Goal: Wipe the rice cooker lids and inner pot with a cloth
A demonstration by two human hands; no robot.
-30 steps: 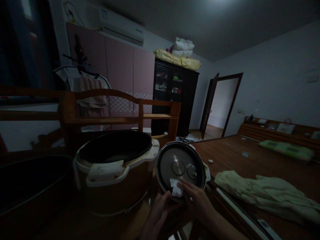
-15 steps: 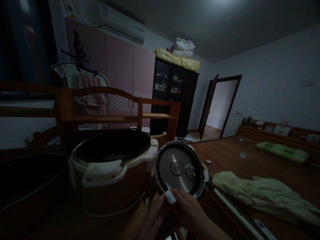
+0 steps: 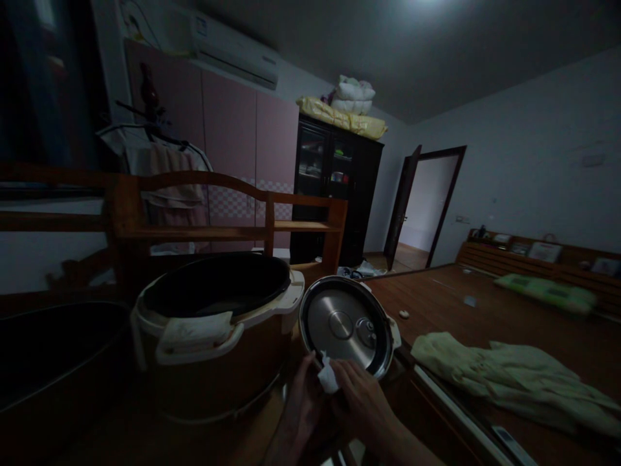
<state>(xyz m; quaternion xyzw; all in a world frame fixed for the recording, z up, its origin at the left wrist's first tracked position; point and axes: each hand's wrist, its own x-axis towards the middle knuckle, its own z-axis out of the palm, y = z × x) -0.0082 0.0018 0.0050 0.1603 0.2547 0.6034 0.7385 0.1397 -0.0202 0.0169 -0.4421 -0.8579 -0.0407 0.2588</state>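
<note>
A crumpled white tissue [image 3: 328, 380] shows between my two hands, in front of the cooker lid. My right hand [image 3: 363, 396] is closed on it, fingers bent together. My left hand [image 3: 301, 400] is also closed, thumb raised, close against the tissue; what it grips is too dark to make out. Just beyond my hands the round metal pressure cooker lid [image 3: 339, 317] leans up with its inner side toward me, a black ring round its edge. To the left of it stands the cooker body [image 3: 208, 375], open on top, with a white rim and handle.
A dark round pot [image 3: 72, 362] stands at the lower left. Behind the cooker runs a wooden headboard [image 3: 204, 231]. On the right, a pale green cloth [image 3: 485, 369] lies on the wooden bed surface [image 3: 431, 294], and a remote [image 3: 512, 443] rests near its edge.
My left thumb has lifted a little, and the tissue has shifted slightly left and turned between my hands. The lid and cooker stay in place; the view shifted slightly.
</note>
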